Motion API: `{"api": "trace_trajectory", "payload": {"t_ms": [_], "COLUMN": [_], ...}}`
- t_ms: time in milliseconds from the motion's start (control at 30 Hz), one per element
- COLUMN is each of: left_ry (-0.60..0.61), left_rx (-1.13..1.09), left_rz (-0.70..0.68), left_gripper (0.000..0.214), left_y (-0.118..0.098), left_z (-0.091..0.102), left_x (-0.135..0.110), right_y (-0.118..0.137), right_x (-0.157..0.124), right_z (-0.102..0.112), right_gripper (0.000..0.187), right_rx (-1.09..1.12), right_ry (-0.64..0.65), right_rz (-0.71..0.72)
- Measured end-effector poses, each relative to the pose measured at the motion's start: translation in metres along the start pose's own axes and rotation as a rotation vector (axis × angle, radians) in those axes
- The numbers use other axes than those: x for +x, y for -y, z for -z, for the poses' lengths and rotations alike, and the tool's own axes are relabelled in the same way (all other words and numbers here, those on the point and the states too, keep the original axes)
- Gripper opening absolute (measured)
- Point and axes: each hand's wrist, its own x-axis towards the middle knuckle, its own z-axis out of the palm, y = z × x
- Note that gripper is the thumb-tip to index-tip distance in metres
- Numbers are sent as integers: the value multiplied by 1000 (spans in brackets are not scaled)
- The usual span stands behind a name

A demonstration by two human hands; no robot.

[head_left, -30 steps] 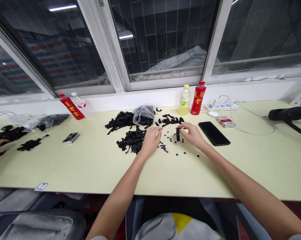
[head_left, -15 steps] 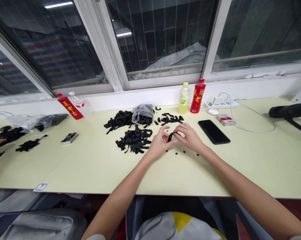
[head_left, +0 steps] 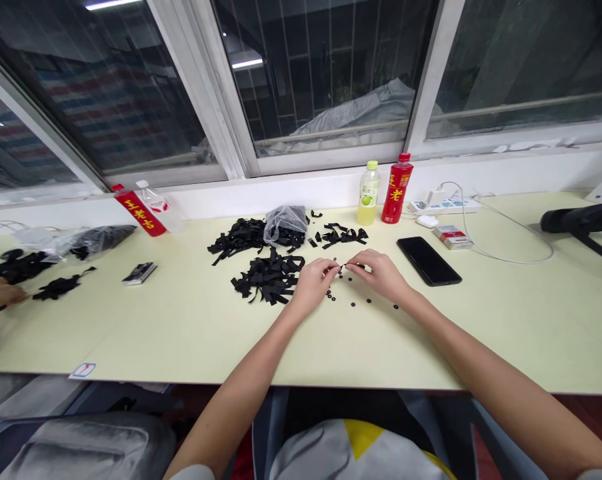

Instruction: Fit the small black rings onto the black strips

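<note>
Black narrow strip (head_left: 349, 266) pinched between the fingertips of my left hand (head_left: 313, 287) and right hand (head_left: 381, 275), held above small black rings (head_left: 353, 304) scattered on the cream desktop (head_left: 181, 327). A heap of black cut strips (head_left: 268, 279) lies just left of my left hand; a glossy black smartphone (head_left: 428, 261) lies right of my right hand.
</note>
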Motion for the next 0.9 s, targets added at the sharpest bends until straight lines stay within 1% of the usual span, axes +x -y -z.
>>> {"api": "trace_trajectory", "payload": {"t_ms": [100,233,300,367,467,533,600,733,833,900], "left_ry": [14,32,18,21,112,171,186,150,115,126], "left_rx": [-16,5,55,141,291,352,366,280,219,230], "left_rz": [16,50,79,78,35,22,21,48,69,83], "left_gripper": [20,16,16,18,12,8,6,14,23,30], "left_y": [0,4,8,11,14,14,15,22,30,33], "left_z": [-1,-1,-1,-2,-6,-10,-15,-20,-19,-16], "left_x": [1,1,3,6,12,16,20,26,28,27], "right_y": [3,7,7,6,4,3,2,3,3,2], "right_x": [0,0,1,2,4,5,5,5,5,5], "right_z": [-4,-6,-6,-4,-3,-3,-3,-2,-2,-2], "right_gripper": [18,19,25,35,45,48,48,42,38,36], "right_rx": [76,181,221,249,283,299,300,279,269,270], "right_ry": [-55,-111,-161,-225,-290,-305,-304,-288,-287,-284], "right_rz": [-35,-85,-122,-169,-236,-257,-257,-243,-241,-240]}}
